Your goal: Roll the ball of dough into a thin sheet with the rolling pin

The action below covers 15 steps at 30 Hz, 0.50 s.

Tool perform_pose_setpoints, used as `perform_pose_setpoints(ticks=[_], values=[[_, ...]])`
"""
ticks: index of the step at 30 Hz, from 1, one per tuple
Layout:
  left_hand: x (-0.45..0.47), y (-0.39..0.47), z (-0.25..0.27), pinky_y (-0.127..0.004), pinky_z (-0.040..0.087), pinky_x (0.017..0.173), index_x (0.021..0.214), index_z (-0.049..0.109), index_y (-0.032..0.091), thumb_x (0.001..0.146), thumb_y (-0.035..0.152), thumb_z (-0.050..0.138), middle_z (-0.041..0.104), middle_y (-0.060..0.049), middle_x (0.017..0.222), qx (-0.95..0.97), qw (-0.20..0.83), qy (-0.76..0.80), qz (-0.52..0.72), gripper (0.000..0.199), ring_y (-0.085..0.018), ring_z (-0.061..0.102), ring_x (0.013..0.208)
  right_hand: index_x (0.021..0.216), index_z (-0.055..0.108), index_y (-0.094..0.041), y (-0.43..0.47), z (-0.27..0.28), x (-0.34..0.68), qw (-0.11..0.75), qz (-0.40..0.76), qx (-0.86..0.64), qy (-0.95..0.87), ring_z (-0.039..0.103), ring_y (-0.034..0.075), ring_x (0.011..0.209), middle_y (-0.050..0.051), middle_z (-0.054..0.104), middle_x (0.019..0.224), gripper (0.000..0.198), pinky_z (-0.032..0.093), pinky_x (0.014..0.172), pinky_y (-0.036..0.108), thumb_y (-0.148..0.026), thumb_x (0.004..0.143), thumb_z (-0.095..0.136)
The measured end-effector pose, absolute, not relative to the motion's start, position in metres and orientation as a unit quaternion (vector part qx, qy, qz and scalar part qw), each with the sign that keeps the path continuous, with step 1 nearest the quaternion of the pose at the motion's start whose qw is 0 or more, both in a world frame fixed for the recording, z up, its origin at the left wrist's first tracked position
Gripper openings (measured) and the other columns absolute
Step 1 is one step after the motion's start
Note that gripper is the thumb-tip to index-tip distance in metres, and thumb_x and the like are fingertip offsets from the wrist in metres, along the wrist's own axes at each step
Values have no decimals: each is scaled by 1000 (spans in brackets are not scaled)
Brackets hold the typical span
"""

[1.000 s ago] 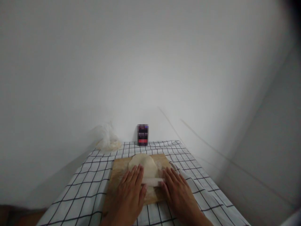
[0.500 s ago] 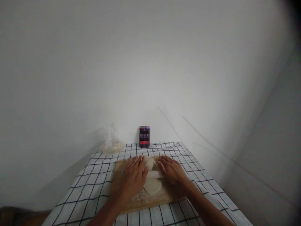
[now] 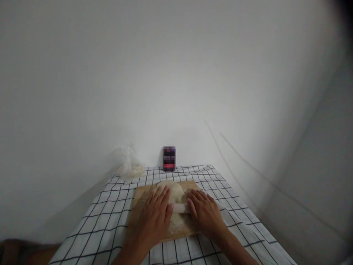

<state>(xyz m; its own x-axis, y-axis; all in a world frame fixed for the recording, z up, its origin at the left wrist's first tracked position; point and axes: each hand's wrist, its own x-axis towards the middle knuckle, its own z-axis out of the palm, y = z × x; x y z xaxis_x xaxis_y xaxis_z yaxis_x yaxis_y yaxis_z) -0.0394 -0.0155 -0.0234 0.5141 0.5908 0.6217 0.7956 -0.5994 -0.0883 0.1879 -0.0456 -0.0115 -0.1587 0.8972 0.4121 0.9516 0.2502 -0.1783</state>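
A pale rolling pin (image 3: 181, 208) lies crosswise over a flattened sheet of dough (image 3: 174, 192). Both rest on a floured wooden board (image 3: 138, 208). My left hand (image 3: 157, 208) lies open, fingers stretched forward, over the pin's left end, its fingertips touching or just above the dough. Over the right end, my right hand (image 3: 204, 209) presses with its palm down and its fingers extended, slightly bent. Only the middle of the pin shows; my hands hide its ends. Some dough shows on the near side of the pin as well.
A white cloth with black grid lines (image 3: 107, 217) covers the table. At the back left sits a clear plastic bag (image 3: 130, 165) with something pale inside. A dark, blurred-out upright rectangular object (image 3: 169, 159) stands at the back by the white wall (image 3: 176, 92).
The rolling pin and both hands have moved nearer to me over the dough. More dough now shows beyond the pin and less on the near side.
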Motion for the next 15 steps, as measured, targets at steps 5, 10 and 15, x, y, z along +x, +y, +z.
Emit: perform_pose_setpoints(ticks=[5, 10, 15], values=[[-54, -59, -24, -50, 46, 116, 163, 25, 21, 105, 37, 43, 45, -9, 161, -864, 189, -391, -255, 63, -28, 50, 143, 144, 56, -32, -81, -29, 189, 276, -67, -584, -761, 54, 29, 136, 3, 59, 150, 41, 41, 112, 54, -39, 106, 43], [-63, -93, -36, -43, 46, 116, 165, 17, 19, 102, 36, 49, 40, -9, 163, -880, 178, -371, -239, 72, -27, 47, 145, 132, 63, -31, -94, -29, 190, 313, -12, -562, -765, 59, 29, 122, 5, 69, 130, 36, 47, 103, 48, -43, 97, 64], [-60, -80, -4, -47, 48, 113, 150, 52, 23, 103, 44, 44, 61, -8, 148, -865, -23, -451, -220, 52, -29, 58, 135, 107, 70, -28, -92, -22, 191, 326, 14, -591, -738, 61, 29, 107, 4, 70, 110, 27, 48, 93, 45, -38, 84, 81]])
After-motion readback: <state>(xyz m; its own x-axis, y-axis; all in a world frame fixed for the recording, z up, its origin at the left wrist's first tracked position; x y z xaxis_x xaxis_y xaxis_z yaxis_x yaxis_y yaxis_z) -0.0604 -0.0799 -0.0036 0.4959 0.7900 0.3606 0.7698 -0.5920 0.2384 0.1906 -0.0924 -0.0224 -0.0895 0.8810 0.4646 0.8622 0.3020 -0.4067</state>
